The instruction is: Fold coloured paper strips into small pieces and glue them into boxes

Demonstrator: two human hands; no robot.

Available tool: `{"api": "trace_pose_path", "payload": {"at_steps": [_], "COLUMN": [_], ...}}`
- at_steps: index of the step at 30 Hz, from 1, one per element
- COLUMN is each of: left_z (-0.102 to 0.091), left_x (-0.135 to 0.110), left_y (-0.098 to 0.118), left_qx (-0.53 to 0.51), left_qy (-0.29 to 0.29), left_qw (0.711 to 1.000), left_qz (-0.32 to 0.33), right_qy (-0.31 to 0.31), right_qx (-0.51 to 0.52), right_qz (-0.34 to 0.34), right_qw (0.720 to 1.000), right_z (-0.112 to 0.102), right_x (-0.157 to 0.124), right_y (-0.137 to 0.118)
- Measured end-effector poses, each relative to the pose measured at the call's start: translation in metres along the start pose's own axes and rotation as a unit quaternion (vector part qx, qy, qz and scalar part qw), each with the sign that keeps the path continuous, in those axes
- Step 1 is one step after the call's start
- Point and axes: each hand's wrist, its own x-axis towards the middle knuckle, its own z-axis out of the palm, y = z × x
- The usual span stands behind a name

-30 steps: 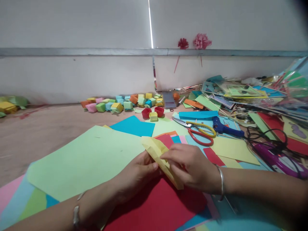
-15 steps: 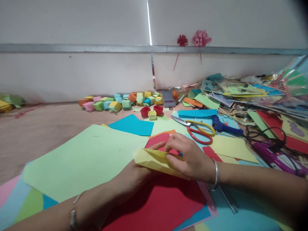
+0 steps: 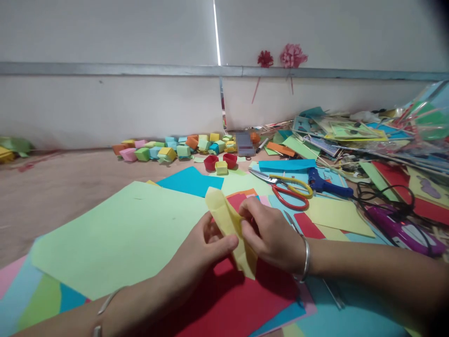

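A folded piece of yellow paper (image 3: 224,213) is held between my two hands above a red sheet (image 3: 242,304). My left hand (image 3: 210,243) grips it from the left, the thumb on its near face and the fingers behind. My right hand (image 3: 268,234) pinches its right edge between thumb and curled fingers. The strip stands slanted, its upper end leaning left and its lower end close over the red sheet. A large light green sheet (image 3: 115,234) lies to the left of my hands.
Scissors (image 3: 291,189) with red and yellow handles lie beyond my right hand, beside a blue glue gun (image 3: 329,185). A purple device (image 3: 403,229) with a black cord is at the right. Small folded paper boxes (image 3: 168,153) line the wall. Craft materials (image 3: 351,131) are heaped at the back right.
The yellow paper has turned from lying nearly level to a steep slant. My left hand has shifted from beneath it to its left side, with the thumb now in front. My right hand still pinches it.
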Motion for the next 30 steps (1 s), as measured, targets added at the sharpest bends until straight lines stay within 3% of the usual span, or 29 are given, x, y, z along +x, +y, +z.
{"api": "trace_pose_path", "payload": {"at_steps": [5,8,11,16,20,25,30], "left_z": [0.006,0.005,0.003,-0.003,-0.003,-0.002,-0.005], "left_x": [-0.005,-0.004,-0.002,0.001,-0.001,-0.001,0.002], "left_y": [0.002,0.005,0.008,0.009,0.009,0.012,0.013], "left_qx": [0.068,0.102,0.139,0.211,0.25,0.36,0.432], "left_qy": [0.089,0.125,0.13,0.102,0.099,0.101,0.147], "left_qw": [0.993,0.987,0.981,0.972,0.962,0.922,0.874], "left_qz": [-0.026,-0.007,0.027,0.027,0.049,0.1,0.167], "right_qy": [-0.001,-0.023,-0.03,-0.052,-0.016,0.0,0.001], "right_qx": [-0.039,-0.037,-0.018,-0.038,0.022,0.112,0.096], "right_qz": [-0.046,-0.047,-0.045,-0.095,-0.082,-0.029,-0.05], "right_qw": [0.998,0.998,0.998,0.993,0.996,0.993,0.994], "right_z": [0.002,0.001,0.003,0.009,0.008,0.011,0.015], "right_x": [-0.003,-0.003,-0.001,-0.002,-0.003,-0.002,-0.004], "right_y": [0.0,0.004,0.007,0.01,0.008,0.007,0.006]}}
